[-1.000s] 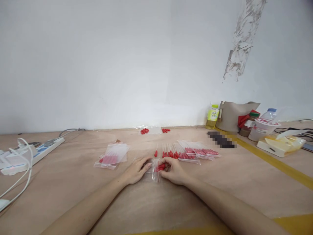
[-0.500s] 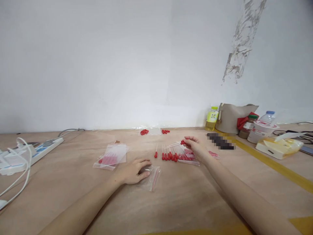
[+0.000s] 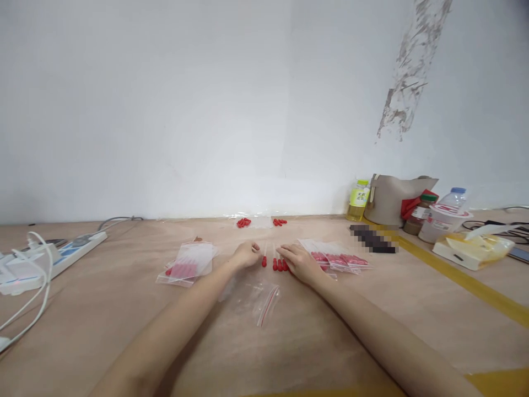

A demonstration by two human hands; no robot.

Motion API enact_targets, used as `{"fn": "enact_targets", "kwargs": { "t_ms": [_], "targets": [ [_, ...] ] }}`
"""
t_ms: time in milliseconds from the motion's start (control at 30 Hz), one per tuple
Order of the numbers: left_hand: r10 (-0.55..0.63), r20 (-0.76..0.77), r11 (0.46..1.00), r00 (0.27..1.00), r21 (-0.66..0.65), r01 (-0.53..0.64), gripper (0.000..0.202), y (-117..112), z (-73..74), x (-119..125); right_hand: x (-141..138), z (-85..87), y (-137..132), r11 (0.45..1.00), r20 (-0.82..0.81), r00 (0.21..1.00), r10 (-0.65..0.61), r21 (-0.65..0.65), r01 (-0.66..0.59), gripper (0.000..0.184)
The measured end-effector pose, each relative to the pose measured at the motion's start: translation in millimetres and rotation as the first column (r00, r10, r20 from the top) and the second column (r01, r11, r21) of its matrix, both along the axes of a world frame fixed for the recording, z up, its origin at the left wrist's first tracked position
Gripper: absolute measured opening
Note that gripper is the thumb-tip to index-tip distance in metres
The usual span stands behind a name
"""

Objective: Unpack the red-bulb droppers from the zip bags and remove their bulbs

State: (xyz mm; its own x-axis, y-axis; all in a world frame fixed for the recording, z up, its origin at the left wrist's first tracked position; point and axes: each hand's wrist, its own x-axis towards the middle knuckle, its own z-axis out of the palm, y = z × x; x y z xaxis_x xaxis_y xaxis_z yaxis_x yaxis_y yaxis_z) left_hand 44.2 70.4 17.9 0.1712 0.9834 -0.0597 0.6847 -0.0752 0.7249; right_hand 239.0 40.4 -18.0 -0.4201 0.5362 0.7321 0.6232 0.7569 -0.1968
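Note:
My left hand [image 3: 246, 255] is curled, its fingertips pinched at the clear stem of a single red-bulbed dropper [image 3: 264, 259] that lies on the wooden table [image 3: 330, 331]. Just to the right, my right hand [image 3: 300, 262] rests flat with fingers stretched over a row of droppers [image 3: 279, 265] with red bulbs. An empty clear zip bag [image 3: 261, 298] with a red seal strip lies loose in front of both hands, touched by neither.
Filled zip bags lie at the left [image 3: 189, 262] and at the right [image 3: 339, 257]. Loose red bulbs [image 3: 244, 222] sit near the wall. A power strip with white cables [image 3: 49, 259] is far left; bottles, a bag [image 3: 390, 198] and containers stand far right.
My left hand let go of the empty bag and moved forward to the single dropper. My right hand came back from the right-hand bags onto the row of droppers.

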Motion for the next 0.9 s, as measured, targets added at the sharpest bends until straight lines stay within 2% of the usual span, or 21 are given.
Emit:
{"fn": "enact_targets", "kwargs": {
  "t_ms": [133,200,333,500,633,733,800,900],
  "targets": [
    [0.028,0.047,0.996,0.999,-0.081,-0.024,0.036,5.7,-3.1,19.3,-1.0,1.1,-5.7,0.992,0.252,0.965,-0.078,0.112,0.051,0.032],
    [0.024,0.073,0.993,0.997,-0.115,-0.016,0.037,4.2,-3.5,26.7,-2.2,3.4,-11.1,0.988,0.311,0.943,-0.118,0.133,0.08,0.03],
    [0.015,0.098,0.99,0.995,-0.142,-0.001,0.035,0.8,-5.9,33.9,-3.8,5.9,-20.8,0.987,0.312,0.939,-0.143,0.112,0.113,0.025],
    [0.008,0.082,0.994,0.997,-0.108,0.001,0.03,1.0,-9.2,30.7,-1.1,2.4,-25.0,0.973,0.176,0.959,-0.222,0.101,0.207,0.02],
    [-0.028,0.028,0.999,0.999,-0.018,0.029,0.024,2.7,-8.6,21.9,2.1,-0.3,-27.0,0.951,0.053,0.953,-0.3,0.096,0.294,0.019],
    [-0.093,-0.029,0.988,0.995,0.121,0.096,0.021,-0.8,-4.3,9.3,2.5,-1.5,-29.2,0.938,0.004,0.943,-0.333,0.105,0.33,0.019],
    [-0.171,-0.069,0.958,0.983,0.222,0.183,0.018,-9.8,0.7,-1.9,1.3,-3.0,-31.1,0.929,-0.035,0.937,-0.349,0.117,0.35,0.019],
    [-0.299,-0.125,0.888,0.946,0.328,0.324,0.013,-35.8,8.7,-20.8,-1.4,-5.7,-36.0,0.928,-0.088,0.937,-0.338,0.136,0.347,0.019]
  ]
}}
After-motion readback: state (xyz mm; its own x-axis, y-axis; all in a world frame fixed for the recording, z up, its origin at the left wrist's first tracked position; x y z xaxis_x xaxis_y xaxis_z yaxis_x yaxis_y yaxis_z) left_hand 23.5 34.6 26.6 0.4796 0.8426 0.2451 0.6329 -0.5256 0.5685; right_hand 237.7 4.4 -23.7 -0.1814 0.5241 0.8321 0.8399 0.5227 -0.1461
